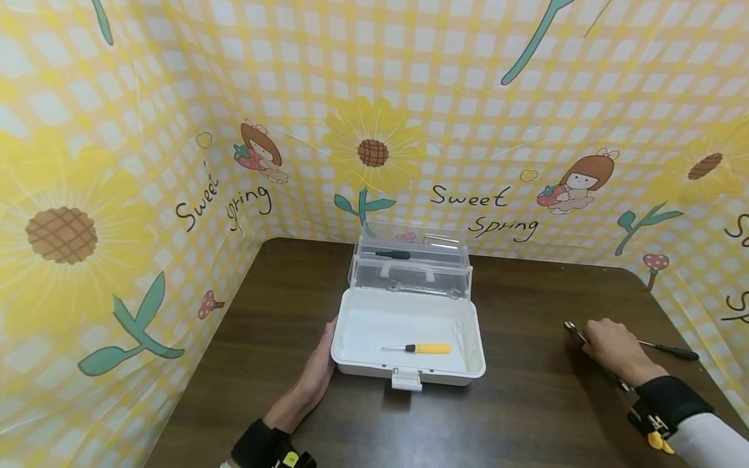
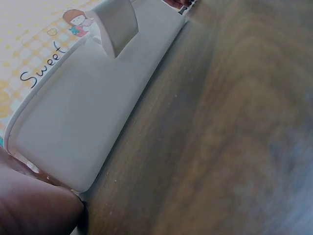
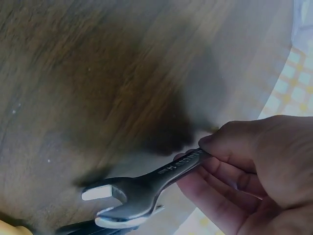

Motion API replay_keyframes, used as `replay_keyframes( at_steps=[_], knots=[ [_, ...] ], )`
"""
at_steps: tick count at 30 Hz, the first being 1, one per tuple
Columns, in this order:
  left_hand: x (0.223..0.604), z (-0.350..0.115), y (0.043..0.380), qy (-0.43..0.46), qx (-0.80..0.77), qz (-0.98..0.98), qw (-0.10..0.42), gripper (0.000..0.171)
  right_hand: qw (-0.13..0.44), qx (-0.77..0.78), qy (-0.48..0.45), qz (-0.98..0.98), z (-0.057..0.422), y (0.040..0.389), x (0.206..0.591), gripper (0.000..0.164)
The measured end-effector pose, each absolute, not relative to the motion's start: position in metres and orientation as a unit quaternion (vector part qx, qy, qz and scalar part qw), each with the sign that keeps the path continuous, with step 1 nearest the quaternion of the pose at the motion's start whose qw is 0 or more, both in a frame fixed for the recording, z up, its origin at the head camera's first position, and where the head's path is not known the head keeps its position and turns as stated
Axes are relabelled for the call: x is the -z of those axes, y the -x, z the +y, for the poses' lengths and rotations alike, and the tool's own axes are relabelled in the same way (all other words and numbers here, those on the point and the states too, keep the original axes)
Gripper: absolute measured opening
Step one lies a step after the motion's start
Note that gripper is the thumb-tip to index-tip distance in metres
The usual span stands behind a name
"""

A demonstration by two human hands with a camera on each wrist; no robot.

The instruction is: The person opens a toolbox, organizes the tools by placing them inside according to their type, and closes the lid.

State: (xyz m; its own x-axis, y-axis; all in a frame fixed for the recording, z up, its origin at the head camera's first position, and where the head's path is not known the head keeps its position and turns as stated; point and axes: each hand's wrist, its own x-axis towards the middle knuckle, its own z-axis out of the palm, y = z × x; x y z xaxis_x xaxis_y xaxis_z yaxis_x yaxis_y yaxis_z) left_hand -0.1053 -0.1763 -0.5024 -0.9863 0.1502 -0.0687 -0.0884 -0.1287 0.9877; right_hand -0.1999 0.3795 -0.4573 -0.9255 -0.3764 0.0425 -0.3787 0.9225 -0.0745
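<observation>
While the left hand rests along the end wall of the open white toolbox, the right hand pinches a metal wrench by the shank, thumb opposed to fingers, one open end projecting past the fingertips. Left fingers: extended, touching the wall; whether any reach beneath the box cannot be told. Whether the wrench is wholly clear of the surface is likewise uncertain. Just to the right of the right fingers lies a dark-handled screwdriver; well to their left stands the box, with a yellow-handled screwdriver on its floor, right of the left fingers. For sound handling, the pinch is best set near the wrench's middle, so that neither end tips, and firm, since smooth metal may turn between the fingers. Lifting clear of the neighbouring screwdriver should precede any sideways movement; light left-hand pressure would guard the box against sliding.
</observation>
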Motion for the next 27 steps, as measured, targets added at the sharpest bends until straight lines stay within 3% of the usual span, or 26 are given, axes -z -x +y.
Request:
replay_keyframes(
  at_steps=[12,27],
  knots=[
    [0.502,-0.177,0.105,-0.027,-0.75,0.657,0.079,0.081,0.039,-0.034,-0.222,-0.974,0.364,0.197,0.446,0.036],
    [0.504,-0.177,0.106,-0.024,-0.751,0.655,0.078,0.081,0.07,-0.023,-0.288,-0.955,0.312,0.188,0.39,0.029]
  ],
)
